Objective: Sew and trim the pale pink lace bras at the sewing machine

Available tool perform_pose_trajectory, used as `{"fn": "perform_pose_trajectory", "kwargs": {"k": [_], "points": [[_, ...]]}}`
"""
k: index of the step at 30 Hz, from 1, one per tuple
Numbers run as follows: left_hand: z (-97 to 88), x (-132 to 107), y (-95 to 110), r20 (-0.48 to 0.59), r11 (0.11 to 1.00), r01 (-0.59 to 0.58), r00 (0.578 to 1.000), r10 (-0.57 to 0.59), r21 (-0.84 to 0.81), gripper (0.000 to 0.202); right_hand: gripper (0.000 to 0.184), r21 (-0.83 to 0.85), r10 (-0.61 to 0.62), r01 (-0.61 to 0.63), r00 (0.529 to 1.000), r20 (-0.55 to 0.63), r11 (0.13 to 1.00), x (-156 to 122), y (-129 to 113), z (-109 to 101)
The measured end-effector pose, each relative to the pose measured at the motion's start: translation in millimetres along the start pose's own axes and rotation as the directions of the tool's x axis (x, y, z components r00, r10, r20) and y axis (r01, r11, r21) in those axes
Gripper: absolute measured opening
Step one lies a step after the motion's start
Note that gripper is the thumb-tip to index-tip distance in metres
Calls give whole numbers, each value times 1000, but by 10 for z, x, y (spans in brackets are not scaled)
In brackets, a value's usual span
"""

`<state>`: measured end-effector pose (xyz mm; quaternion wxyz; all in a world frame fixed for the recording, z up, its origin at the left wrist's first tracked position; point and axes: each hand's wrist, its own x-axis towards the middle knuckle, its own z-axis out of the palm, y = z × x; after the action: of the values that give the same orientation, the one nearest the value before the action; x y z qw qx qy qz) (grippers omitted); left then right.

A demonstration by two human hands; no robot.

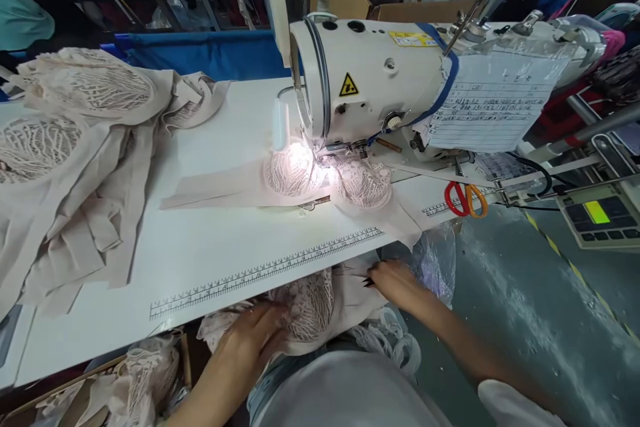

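Observation:
A pale pink lace bra piece [313, 310] lies in my lap below the table's front edge. My left hand [250, 340] rests on its left side, fingers curled onto the lace and holding it. My right hand [397, 283] is closed in a pinch on the same piece's right edge, where a small dark bit [369, 281] shows at the fingertips. Another lace bra [325, 180] lies flat under the needle of the white sewing machine [370, 80], lit by its lamp.
A heap of beige lace pieces [75, 147] covers the table's left side. Red and orange scissors [466, 200] lie at the right of the table. A printed ruler strip [270, 270] runs along the white table. A box of lace pieces [135, 380] stands lower left, a control panel [600, 213] far right.

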<state>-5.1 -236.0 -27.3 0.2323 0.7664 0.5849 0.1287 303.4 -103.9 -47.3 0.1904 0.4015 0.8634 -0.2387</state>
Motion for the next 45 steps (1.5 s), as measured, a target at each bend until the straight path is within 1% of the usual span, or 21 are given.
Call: {"fn": "perform_pose_trajectory", "kwargs": {"k": [2,3,5,6,8,10,12,15,18,20,22,24,25,27,28,30,33,36,40,42,45], "points": [[-176,117,114,9,964,-155,987,161,-215,24,25,124,-98,121,979,-177,985,-43,-57,-75],[-258,194,166,-13,937,-215,975,220,-275,24,30,204,-126,193,945,-300,960,-57,-97,-108],[-403,368,230,-80,909,-285,958,274,-305,24,48,345,-82,285,863,-499,895,-66,-188,-164],[-469,459,236,-108,906,-299,954,279,-299,24,58,394,-34,285,844,-535,874,-60,-234,-184],[-592,650,200,-140,912,-295,954,264,-287,22,75,441,7,253,861,-509,861,-25,-319,-203],[-707,858,127,-167,917,-279,957,238,-287,22,86,398,-66,248,905,-420,883,39,-386,-191],[-802,1096,49,-200,931,-236,962,184,-279,24,90,339,-154,281,922,-356,898,118,-425,-160],[-869,1500,-49,-245,964,-188,960,138,-191,26,73,391,-257,399,894,-367,829,193,-418,-142],[-845,1890,-111,-248,954,-299,923,293,13,27,46,514,-455,570,821,-343,641,141,-355,-246],[-811,2085,-130,-181,917,-373,901,394,143,28,27,535,-490,626,779,-392,567,57,-289,-413],[-784,2206,-133,-67,873,-416,893,445,255,29,18,472,-338,619,763,-551,627,6,-191,-653],[-765,2261,-129,68,803,-463,878,475,376,33,19,350,-134,509,693,-708,787,57,-57,-944],[-754,2271,-127,130,757,-487,866,482,436,36,19,273,-82,404,673,-735,873,134,19,-1097],[-724,2269,-125,206,682,-507,855,476,528,39,22,134,4,138,683,-731,981,382,165,-1387],[-705,2261,-125,212,661,-496,860,464,562,40,22,67,44,9,677,-734,998,536,227,-1513],[-661,2238,-127,197,644,-468,872,449,606,41,24,-20,99,-152,729,-678,988,849,316,-1705],[-615,2195,-135,177,634,-452,876,449,628,48,27,-63,130,-205,799,-588,977,1176,380,-1843],[-604,2168,-141,187,637,-474,865,466,607,60,24,-122,175,-267,853,-491,956,1257,424,-1876],[-600,2179,-135,159,653,-459,871,465,602,65,20,-176,148,-244,891,-428,954,1174,482,-1883],[-594,2196,-126,116,681,-420,888,445,600,55,24,-223,47,-149,913,-405,963,1133,495,-1877],[-591,2215,-106,20,745,-336,917,398,577,40,45,-306,-171,62,922,-346,950,1099,491,-1850]]}}
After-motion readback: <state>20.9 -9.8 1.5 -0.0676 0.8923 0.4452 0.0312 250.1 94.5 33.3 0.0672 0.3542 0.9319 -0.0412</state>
